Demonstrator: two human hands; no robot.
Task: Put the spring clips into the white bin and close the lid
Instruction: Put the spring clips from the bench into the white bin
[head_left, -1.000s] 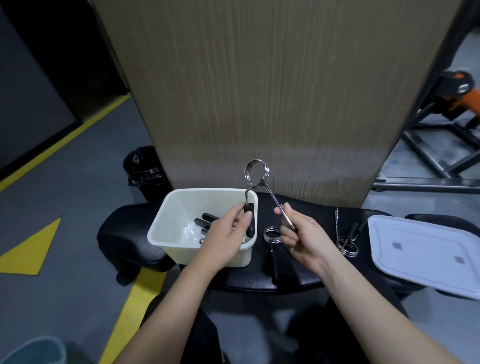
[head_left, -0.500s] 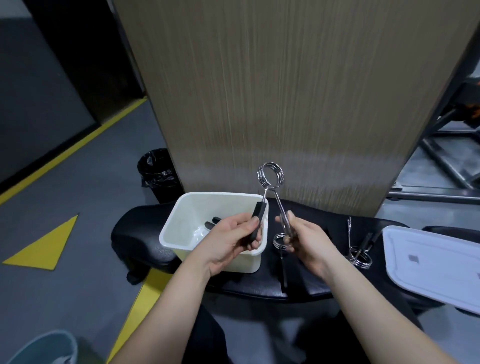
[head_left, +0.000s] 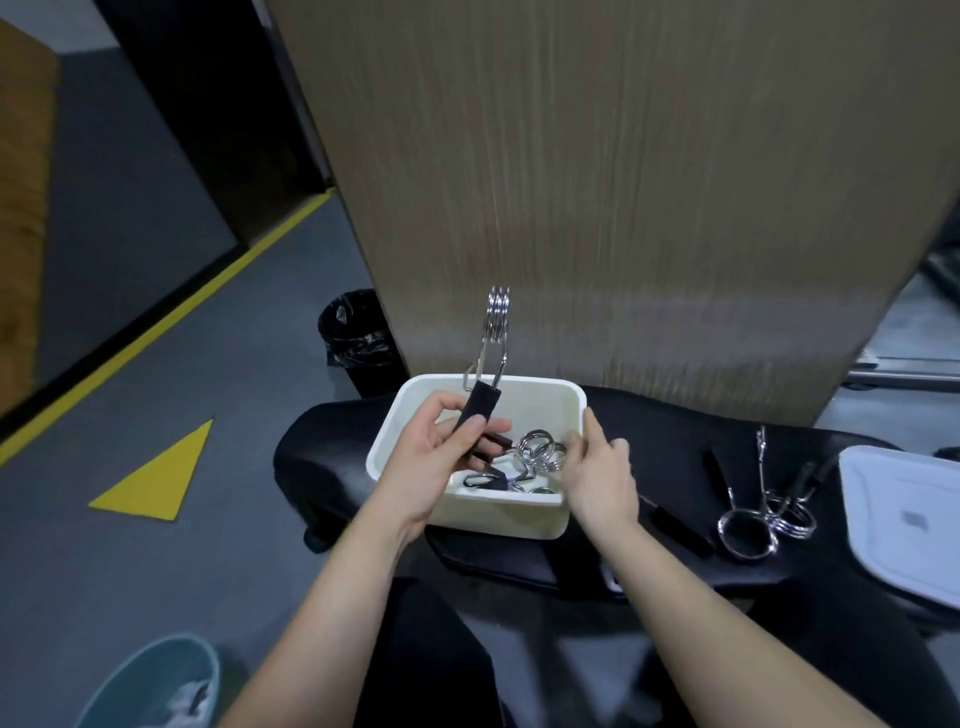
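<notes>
Both forearms are bare with no sleeves, watch or rings on the left hand (head_left: 441, 457) or right hand (head_left: 602, 478), dark trousers (head_left: 415, 654) below.

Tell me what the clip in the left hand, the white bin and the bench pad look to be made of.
Spring clip held by the left hand: bright coiled wire, likely chromed steel, with matte black grips, probably rubber or plastic. White bin: smooth, slightly glossy, rounded corners, apparently moulded plastic. Bench pad: black with a soft sheen, looks like vinyl or leatherette.

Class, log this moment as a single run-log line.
left hand: holds spring clip above white bin | right hand: at bin's right rim | clips on bench: remaining | lid: off
</notes>
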